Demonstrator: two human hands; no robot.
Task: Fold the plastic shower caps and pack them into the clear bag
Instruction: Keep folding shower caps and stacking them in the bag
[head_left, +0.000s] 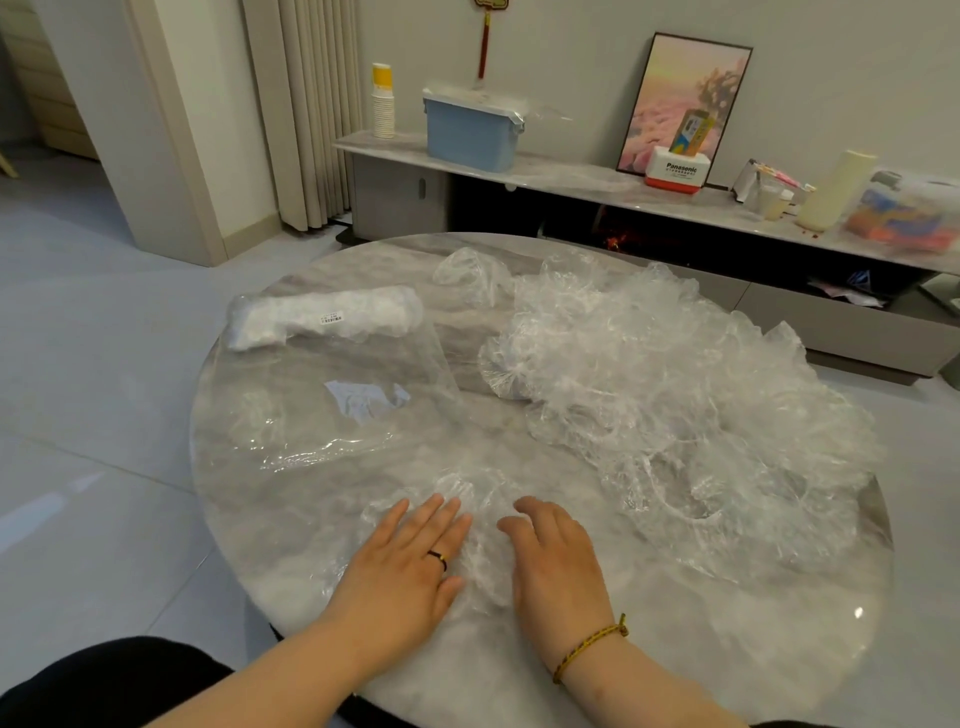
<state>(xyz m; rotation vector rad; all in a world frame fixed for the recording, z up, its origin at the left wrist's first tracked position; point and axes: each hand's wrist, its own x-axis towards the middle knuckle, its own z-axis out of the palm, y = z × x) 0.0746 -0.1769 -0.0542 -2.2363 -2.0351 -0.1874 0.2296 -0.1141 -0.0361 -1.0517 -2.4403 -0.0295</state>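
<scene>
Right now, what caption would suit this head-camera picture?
Left hand and right hand rest on a shower cap on the round table, clear bag left, loose caps heaped right.

Round marble table (571, 675), clear bag (343, 384) at left, heap of loose shower caps (675, 395) at right, one flattened cap (478, 525) near front edge

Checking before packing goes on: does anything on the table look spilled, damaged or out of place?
Nothing stands out. The unfolded shower caps lie heaped at the right of the table; the clear bag lies flat, left.
</scene>
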